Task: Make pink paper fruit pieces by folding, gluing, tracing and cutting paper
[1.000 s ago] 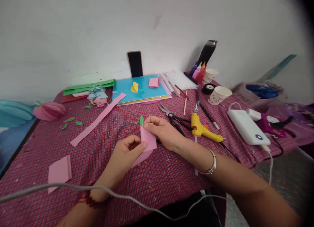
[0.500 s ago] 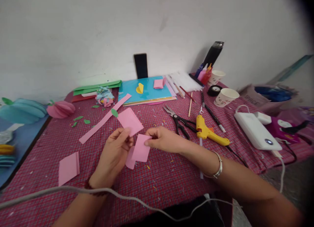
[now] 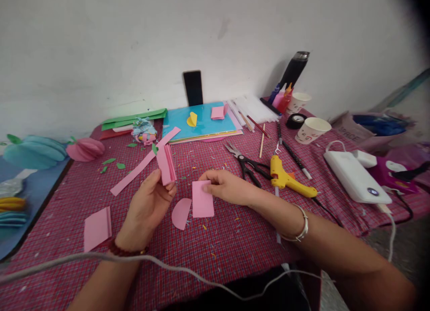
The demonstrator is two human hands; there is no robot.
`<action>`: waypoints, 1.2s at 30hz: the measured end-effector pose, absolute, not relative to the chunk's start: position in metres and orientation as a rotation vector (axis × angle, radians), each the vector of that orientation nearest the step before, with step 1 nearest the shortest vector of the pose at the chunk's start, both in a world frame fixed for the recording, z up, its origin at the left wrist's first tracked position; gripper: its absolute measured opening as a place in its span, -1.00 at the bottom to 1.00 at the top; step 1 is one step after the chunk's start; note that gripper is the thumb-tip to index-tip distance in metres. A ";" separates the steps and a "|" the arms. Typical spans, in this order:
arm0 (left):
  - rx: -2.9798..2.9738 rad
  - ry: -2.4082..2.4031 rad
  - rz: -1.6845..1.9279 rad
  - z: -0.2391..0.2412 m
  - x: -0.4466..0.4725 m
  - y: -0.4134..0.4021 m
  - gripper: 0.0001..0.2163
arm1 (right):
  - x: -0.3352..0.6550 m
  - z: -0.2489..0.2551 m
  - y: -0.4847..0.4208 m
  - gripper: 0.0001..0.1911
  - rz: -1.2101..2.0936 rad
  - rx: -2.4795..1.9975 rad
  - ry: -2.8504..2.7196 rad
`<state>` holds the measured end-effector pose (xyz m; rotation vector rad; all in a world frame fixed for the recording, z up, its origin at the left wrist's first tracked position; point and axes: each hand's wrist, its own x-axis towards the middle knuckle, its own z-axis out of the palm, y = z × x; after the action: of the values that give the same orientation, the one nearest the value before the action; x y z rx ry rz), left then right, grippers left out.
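Note:
My left hand (image 3: pixel 150 197) is closed on a stack of folded pink paper (image 3: pixel 165 165), tilted so its layered edges show. Between the thumb and fingers of my right hand (image 3: pixel 221 185) is a pink paper rectangle (image 3: pixel 202 202). A pink half-round paper piece (image 3: pixel 182 213) lies on the cloth between the hands. Off to the left rests another folded pink paper (image 3: pixel 97 229). Behind my left hand runs a long pink paper strip (image 3: pixel 134 172), with a small green paper leaf (image 3: pixel 154 149) near the stack's top corner.
Black-handled scissors (image 3: pixel 247 163) and a yellow glue gun (image 3: pixel 290 179) lie right of my hands. A white cable (image 3: pixel 161 267) crosses the front. Paper cups (image 3: pixel 312 130), a white power bank (image 3: pixel 356 176) and a leaning phone (image 3: pixel 193 88) stand farther off. Paper pumpkins (image 3: pixel 85 149) sit at left.
My left hand has drawn left and turned the pink stack so its edges show. My right hand has moved the pink rectangle slightly right, uncovering the half-round piece.

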<state>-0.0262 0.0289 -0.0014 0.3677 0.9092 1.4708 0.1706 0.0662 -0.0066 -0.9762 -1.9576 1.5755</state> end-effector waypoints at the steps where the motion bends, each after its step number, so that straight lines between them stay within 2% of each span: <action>1: 0.376 0.906 1.438 -0.002 -0.026 0.028 -0.75 | 0.171 -0.006 0.066 -0.88 1.557 -0.979 -1.972; 9: 0.463 0.880 1.212 -0.007 -0.019 0.022 -0.70 | 0.172 -0.005 0.064 -0.89 1.377 -1.019 -2.196; 16: 0.520 0.914 1.189 -0.008 -0.015 0.020 -0.79 | 0.175 -0.002 0.064 -0.83 1.262 -0.973 -2.173; 19: 0.582 0.932 1.197 -0.011 -0.012 0.018 -0.87 | 0.176 0.004 0.064 -0.75 1.357 -0.860 -1.873; 24: 0.691 0.944 1.245 -0.019 -0.005 0.014 -0.86 | 0.173 0.005 0.062 -0.73 1.584 -0.729 -1.654; 29: 0.705 0.984 1.237 -0.019 0.001 0.011 -0.85 | 0.169 -0.002 0.059 -0.80 1.530 -0.758 -1.713; 36: 0.894 1.194 1.282 -0.017 0.007 0.006 -0.89 | 0.168 -0.002 0.057 -0.76 1.483 -0.763 -1.746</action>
<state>0.0066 0.0064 -0.0168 0.8938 1.1935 1.2817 0.1683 0.0572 -0.0016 -0.7626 -1.7457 1.4829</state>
